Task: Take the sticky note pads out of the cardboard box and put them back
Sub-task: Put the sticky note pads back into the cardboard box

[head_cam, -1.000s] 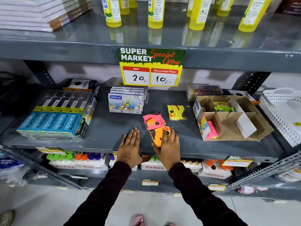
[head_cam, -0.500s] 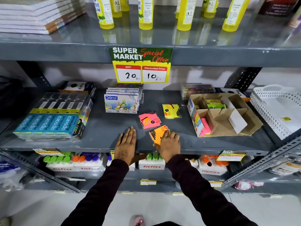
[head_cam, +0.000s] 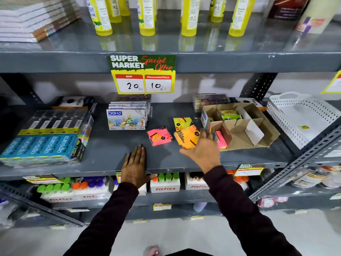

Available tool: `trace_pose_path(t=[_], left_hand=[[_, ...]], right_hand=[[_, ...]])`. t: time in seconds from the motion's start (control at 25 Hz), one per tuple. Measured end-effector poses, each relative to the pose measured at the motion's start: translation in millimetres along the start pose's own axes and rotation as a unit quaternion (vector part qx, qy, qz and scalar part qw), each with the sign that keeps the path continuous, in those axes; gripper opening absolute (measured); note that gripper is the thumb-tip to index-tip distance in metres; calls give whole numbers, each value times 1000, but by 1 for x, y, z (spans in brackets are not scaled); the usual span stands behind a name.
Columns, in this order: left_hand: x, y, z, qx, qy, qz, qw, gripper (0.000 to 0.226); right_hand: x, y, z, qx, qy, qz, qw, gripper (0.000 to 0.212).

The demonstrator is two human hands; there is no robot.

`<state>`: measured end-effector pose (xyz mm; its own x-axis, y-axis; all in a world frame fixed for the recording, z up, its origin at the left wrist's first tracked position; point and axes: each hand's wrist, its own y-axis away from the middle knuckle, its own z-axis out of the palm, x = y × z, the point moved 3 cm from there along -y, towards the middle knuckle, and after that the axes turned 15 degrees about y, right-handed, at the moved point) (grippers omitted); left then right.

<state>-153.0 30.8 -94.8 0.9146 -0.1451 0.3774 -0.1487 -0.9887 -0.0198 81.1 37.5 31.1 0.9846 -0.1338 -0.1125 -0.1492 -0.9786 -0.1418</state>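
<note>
Right hand [head_cam: 201, 150] holds one orange pad [head_cam: 187, 136].

An orange sticky note pad [head_cam: 187, 138] with black print, a pink pad [head_cam: 159, 137], a yellow pad [head_cam: 181, 122] and a brown cardboard box [head_cam: 245, 126] sit on the grey shelf [head_cam: 110, 152], near blue pencil packs [head_cam: 40, 146], under yellow bottles [head_cam: 188, 17].

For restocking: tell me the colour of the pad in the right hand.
Orange, with a dark printed label; the head view shows the sticky note pad in the right hand.
</note>
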Motion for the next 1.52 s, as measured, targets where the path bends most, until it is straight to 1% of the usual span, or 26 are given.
trace_pose_path(t=[0.08, 0.24, 0.28, 0.32, 0.4, 0.52, 0.6, 0.64, 0.76, 0.84, 0.92, 1.0, 1.08, 1.16, 1.24, 1.32, 1.4, 1.44, 1.52], left_hand=[[0, 0, 0, -4, -1, 0, 1000, 112], [1, -1, 2, -28, -9, -21, 999, 114], [0, -2, 3, -26, -9, -21, 999, 113], [0, -2, 3, -23, -9, -20, 999, 114], [0, -2, 3, -22, -10, -16, 1000, 115], [1, -2, 2, -22, -16, -19, 999, 115], [1, -2, 1, -25, -23, -26, 999, 117], [1, -2, 0, -26, -23, -28, 999, 118], [2, -2, 0, -25, -19, -32, 999, 119], [1, -2, 0, -21, -19, -31, 999, 119], [1, -1, 0, -18, -22, -27, 999, 118], [2, -1, 0, -17, -25, -24, 999, 116], [3, -1, -1, -12, -23, -21, 999, 113], [3, -1, -2, -10, -19, -21, 1000, 113], [5, 0, -3, 0, -12, -16, 1000, 115], [7, 0, -5, 7, 2, -12, 1000, 116], [6, -1, -3, 8, 3, -13, 1000, 113], [6, 0, -3, 5, 2, -15, 1000, 111], [7, -1, -2, -8, 6, -22, 1000, 108]], right_hand=[[36, -10, -15, 36, -26, 58, 997, 94], [122, -30, -14, 55, -41, 208, 976, 87], [136, -36, -12, 49, -52, 235, 969, 85], [149, -46, -3, 25, -70, 250, 965, 82], [163, -67, 11, -30, -118, 257, 959, 76], [166, -89, 33, -95, -136, 232, 959, 74], [164, -92, 50, -112, -159, 227, 954, 71], [162, -89, 57, -116, -166, 230, 952, 65], [158, -83, 71, -121, -134, 224, 958, 48], [156, -81, 72, -127, -110, 218, 961, 43], [150, -79, 65, -132, -89, 217, 963, 44], [144, -78, 51, -99, -51, 218, 970, 46], [126, -82, 31, -36, -33, 198, 979, 44], [98, -88, 17, 20, -31, 155, 987, 38], [62, -90, 16, 41, -39, 91, 994, 33], [23, -88, 26, 50, -51, 23, 997, 35], [-11, -87, 39, 39, -11, -36, 999, 41], [-21, -91, 48, 8, 23, -49, 998, 46], [-31, -102, 65, -70, 61, -46, 995, 63]])
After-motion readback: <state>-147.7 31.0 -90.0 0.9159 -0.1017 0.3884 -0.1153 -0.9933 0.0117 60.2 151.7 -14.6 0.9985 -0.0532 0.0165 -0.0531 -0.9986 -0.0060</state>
